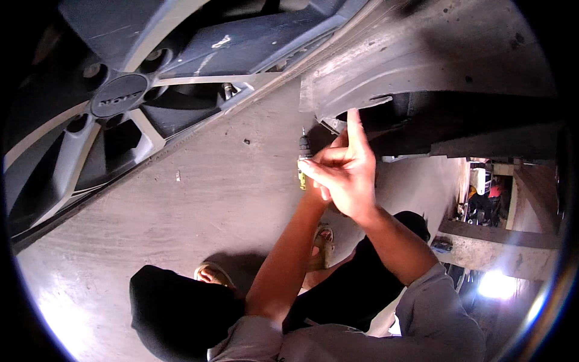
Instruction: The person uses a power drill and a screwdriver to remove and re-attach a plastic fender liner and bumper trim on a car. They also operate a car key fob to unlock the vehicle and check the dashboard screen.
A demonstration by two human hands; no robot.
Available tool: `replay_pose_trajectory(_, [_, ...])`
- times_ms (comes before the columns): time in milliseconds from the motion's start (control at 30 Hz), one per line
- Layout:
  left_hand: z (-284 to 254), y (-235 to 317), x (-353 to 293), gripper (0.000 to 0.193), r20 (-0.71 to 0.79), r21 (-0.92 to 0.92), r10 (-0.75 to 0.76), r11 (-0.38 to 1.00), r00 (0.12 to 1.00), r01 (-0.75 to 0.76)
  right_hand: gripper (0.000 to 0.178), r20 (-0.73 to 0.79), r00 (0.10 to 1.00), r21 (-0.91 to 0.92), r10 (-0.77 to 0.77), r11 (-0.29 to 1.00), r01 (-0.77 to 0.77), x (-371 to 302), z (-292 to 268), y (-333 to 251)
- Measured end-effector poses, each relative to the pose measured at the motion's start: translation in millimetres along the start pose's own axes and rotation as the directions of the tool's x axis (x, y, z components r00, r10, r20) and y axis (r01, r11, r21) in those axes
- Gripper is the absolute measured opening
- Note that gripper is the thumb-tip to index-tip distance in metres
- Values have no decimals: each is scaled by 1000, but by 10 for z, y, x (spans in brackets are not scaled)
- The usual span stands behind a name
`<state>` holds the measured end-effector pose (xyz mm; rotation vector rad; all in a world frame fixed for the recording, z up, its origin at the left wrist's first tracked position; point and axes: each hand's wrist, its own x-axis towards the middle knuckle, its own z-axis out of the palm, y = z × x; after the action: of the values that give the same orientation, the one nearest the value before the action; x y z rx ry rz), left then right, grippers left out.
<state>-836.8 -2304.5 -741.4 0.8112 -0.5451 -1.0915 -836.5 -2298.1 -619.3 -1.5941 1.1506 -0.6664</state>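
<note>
Drill [304, 148] in hands [353, 178], beside hollow bodywork [386, 72]

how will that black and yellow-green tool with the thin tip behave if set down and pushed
The tool will probably stay stiff, given its solid-looking body. Its rounded black collar suggests it could roll. The thin tip may be its most fragile part.

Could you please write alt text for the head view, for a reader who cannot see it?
A right hand extends one finger toward a grey panel, mostly hiding the left hand. A black and yellow drill-like tool shows beside the hands; whether it is held is unclear. A spoked wheel fills the upper left.
</note>
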Motion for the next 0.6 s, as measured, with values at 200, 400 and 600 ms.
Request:
replay_pose_trajectory(200, [153,-84,-7,45,-41,61,34,998,999,-32,110,-58,998,-85,-39,996,34,90,149,25])
replay_pose_trajectory(400, [353,-76,-153,49,-39,83,48,996,998,-45,111,-66,987,-216,-146,968,129,124,105,227])
replay_pose_trajectory(600, [524,-28,-316,53,-39,101,45,994,998,-41,113,-4,987,-256,-158,955,152,133,64,230])
